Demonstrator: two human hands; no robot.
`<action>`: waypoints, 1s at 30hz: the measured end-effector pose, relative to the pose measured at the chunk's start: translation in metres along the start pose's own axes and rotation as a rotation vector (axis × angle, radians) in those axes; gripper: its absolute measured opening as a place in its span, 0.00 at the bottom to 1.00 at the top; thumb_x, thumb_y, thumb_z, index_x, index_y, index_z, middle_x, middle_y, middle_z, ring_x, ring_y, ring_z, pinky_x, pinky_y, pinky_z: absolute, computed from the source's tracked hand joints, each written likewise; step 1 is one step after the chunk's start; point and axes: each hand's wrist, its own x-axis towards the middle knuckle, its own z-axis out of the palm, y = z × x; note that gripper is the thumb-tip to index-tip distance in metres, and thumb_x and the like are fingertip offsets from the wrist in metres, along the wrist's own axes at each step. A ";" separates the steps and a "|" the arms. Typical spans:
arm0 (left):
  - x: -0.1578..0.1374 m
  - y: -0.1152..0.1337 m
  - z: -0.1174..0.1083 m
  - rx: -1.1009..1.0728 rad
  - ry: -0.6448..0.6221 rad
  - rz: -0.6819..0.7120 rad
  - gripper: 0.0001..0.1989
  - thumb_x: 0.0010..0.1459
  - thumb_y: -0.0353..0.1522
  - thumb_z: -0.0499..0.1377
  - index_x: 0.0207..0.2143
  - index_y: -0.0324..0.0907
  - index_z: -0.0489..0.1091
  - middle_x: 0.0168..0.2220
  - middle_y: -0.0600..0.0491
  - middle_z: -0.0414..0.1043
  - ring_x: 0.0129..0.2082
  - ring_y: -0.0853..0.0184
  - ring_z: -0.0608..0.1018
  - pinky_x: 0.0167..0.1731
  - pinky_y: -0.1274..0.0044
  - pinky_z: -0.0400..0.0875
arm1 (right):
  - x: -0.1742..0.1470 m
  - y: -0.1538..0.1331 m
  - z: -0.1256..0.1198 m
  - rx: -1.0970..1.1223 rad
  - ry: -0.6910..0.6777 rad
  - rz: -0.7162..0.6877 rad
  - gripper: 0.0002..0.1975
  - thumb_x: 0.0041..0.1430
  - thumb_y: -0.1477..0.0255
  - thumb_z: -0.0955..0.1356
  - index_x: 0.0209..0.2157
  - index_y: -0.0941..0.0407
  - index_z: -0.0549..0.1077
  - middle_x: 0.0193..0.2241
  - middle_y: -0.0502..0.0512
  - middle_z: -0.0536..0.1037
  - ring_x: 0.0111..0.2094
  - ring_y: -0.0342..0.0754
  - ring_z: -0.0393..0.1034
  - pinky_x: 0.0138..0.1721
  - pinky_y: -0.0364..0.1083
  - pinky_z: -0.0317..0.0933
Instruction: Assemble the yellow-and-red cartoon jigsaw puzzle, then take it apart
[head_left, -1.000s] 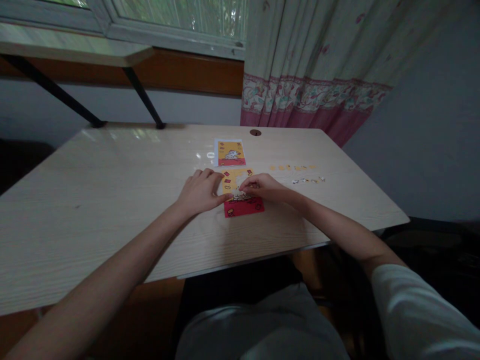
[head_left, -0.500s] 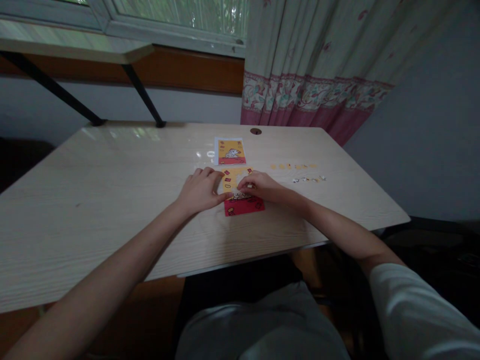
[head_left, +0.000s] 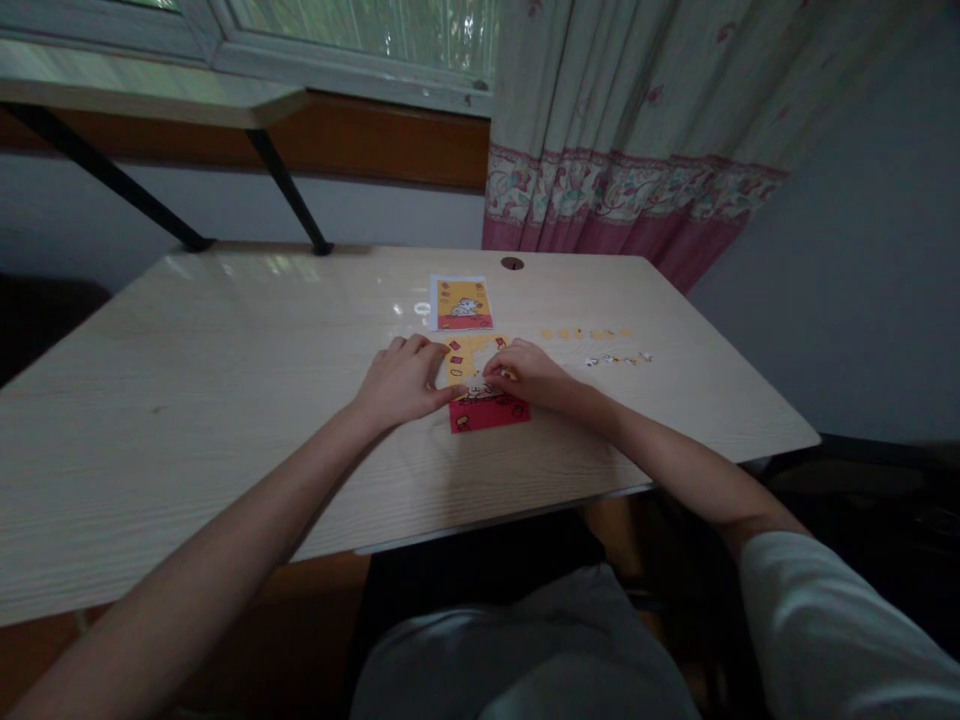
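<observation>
A partly assembled jigsaw puzzle point(head_left: 487, 415), yellow above and red below with a white cartoon animal, lies flat on the table. Its upper middle shows a pale patch without picture. My left hand point(head_left: 405, 380) rests along the puzzle's left side, thumb and fingers spread apart, touching its edge. Over the right half, my right hand point(head_left: 529, 372) has its thumb and fingertips drawn together near the animal. Whatever is between those fingertips is hidden or too small to make out. Just behind the puzzle lies a picture card point(head_left: 463, 303) with the same design.
Loose yellow puzzle pieces point(head_left: 587, 333) lie in a row to the right. Nearer me is a row of white-and-dark pieces point(head_left: 619, 359). The wooden table point(head_left: 225, 400) has a round cable hole point(head_left: 512, 264) at the back. A curtain point(head_left: 600, 180) hangs behind it.
My right hand's fingertips have shifted slightly right and away from me over the puzzle. My left hand stays in place.
</observation>
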 end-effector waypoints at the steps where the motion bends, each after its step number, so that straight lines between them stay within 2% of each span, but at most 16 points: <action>1: 0.000 0.000 0.000 -0.002 -0.002 0.000 0.33 0.53 0.54 0.53 0.53 0.40 0.66 0.49 0.42 0.67 0.48 0.50 0.68 0.46 0.62 0.63 | -0.001 0.001 0.000 0.003 0.005 -0.010 0.05 0.57 0.73 0.68 0.32 0.57 0.77 0.31 0.54 0.79 0.37 0.47 0.69 0.44 0.47 0.56; 8: 0.000 0.000 -0.001 -0.001 0.004 -0.003 0.34 0.52 0.55 0.54 0.52 0.41 0.66 0.49 0.42 0.67 0.47 0.50 0.68 0.46 0.63 0.63 | -0.007 -0.001 0.006 0.011 0.040 -0.113 0.03 0.55 0.72 0.70 0.29 0.56 0.76 0.29 0.53 0.79 0.34 0.45 0.70 0.42 0.46 0.57; 15: 0.000 0.000 0.000 0.009 0.009 -0.001 0.33 0.53 0.54 0.53 0.52 0.41 0.67 0.50 0.42 0.67 0.48 0.50 0.68 0.46 0.63 0.64 | -0.006 -0.004 0.006 0.026 0.025 -0.087 0.02 0.53 0.75 0.71 0.27 0.56 0.76 0.29 0.51 0.78 0.34 0.45 0.69 0.42 0.46 0.56; 21: 0.000 -0.001 -0.001 0.005 0.020 0.004 0.31 0.52 0.53 0.54 0.52 0.42 0.67 0.49 0.43 0.68 0.47 0.51 0.69 0.45 0.63 0.64 | -0.006 -0.002 0.000 0.069 -0.025 -0.080 0.04 0.56 0.72 0.70 0.29 0.55 0.77 0.31 0.52 0.79 0.37 0.45 0.69 0.45 0.46 0.56; 25: 0.000 -0.004 0.001 0.000 0.017 0.014 0.33 0.52 0.55 0.53 0.52 0.42 0.67 0.49 0.43 0.68 0.47 0.51 0.69 0.45 0.63 0.65 | -0.013 0.008 -0.027 0.112 0.019 -0.010 0.07 0.58 0.70 0.67 0.34 0.56 0.77 0.35 0.54 0.79 0.38 0.45 0.69 0.43 0.45 0.58; 27: 0.001 -0.006 0.002 -0.010 0.016 0.028 0.34 0.52 0.56 0.53 0.52 0.42 0.67 0.49 0.43 0.68 0.47 0.50 0.69 0.45 0.62 0.65 | -0.022 0.020 -0.049 0.091 0.043 0.085 0.09 0.58 0.69 0.67 0.37 0.57 0.77 0.35 0.54 0.79 0.34 0.44 0.69 0.38 0.43 0.58; 30: 0.001 -0.009 0.003 -0.013 0.022 0.035 0.32 0.53 0.56 0.52 0.51 0.43 0.67 0.49 0.43 0.69 0.47 0.50 0.69 0.45 0.61 0.64 | -0.042 0.045 -0.085 0.016 -0.010 0.233 0.10 0.55 0.68 0.67 0.36 0.58 0.77 0.32 0.54 0.78 0.32 0.44 0.68 0.34 0.41 0.57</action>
